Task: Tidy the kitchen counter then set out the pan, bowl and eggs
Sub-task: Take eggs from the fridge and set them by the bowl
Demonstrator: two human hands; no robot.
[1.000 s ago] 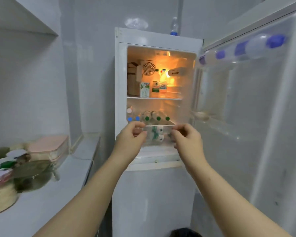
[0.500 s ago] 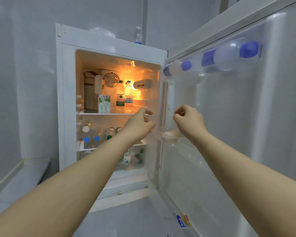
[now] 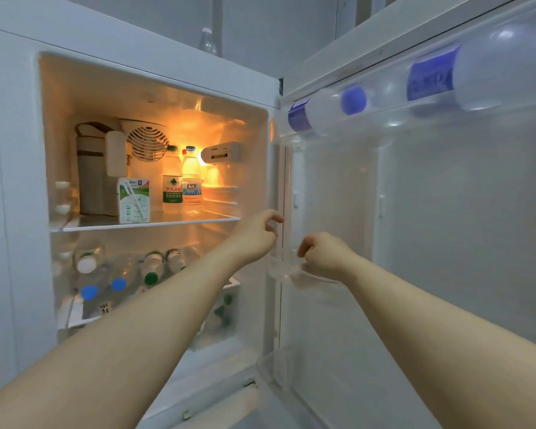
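1. Eggs: none can be made out. The likeliest place is the small clear door tray [image 3: 283, 270] just below and between the two hands, but its contents are too pale and see-through to tell whether it holds any.
2. Pan and bowl: neither is in view, and neither is the bench, so nothing here shows them set out or how far the tidying has got.
3. Left hand [image 3: 256, 238]: reached out at the hinge edge of the fridge, just above the tray and to its left, fingers curled with nothing visible in them.
4. Right hand [image 3: 324, 257]: just right of the left one and slightly lower, fingers curled down over the tray's rim; whether it grips the rim or something inside, I cannot tell.
5. Stage, as I judge it: this looks like the egg-fetching step, with the fridge [image 3: 13, 181] open and both hands at the door [image 3: 446, 227], and nothing lifted out yet.
6. Farther out: left of the hands, the lit upper shelf [image 3: 174, 222] carries a milk carton [image 3: 134, 200] and upright water bottles [image 3: 172, 181]. More bottles [image 3: 150, 267] lie below that shelf. High above the right hand, blue-capped bottles [image 3: 502, 75] lie in the door's top rack.
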